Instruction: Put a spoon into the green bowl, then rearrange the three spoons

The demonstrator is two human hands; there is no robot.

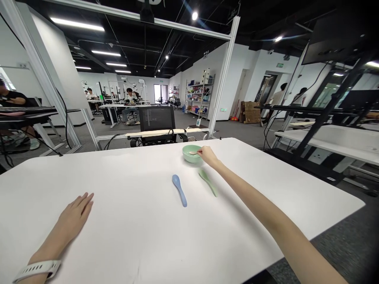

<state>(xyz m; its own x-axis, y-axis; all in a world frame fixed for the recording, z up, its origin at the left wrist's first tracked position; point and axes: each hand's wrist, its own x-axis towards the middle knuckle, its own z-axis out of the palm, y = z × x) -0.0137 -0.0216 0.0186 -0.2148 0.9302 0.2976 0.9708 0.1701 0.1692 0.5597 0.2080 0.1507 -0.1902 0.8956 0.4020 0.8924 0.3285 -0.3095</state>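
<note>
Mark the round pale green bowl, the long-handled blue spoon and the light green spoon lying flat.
Round pale green bowl [191, 158]: head view, front outer wall.
Long-handled blue spoon [180, 191]: head view, upper handle.
Light green spoon [209, 184]: head view, handle.

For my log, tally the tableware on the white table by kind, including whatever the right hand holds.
Spoons: 3 (blue spoon, green spoon, and pale spoon held in the right hand)
Bowls: 1 (green bowl)
Total: 4
</note>
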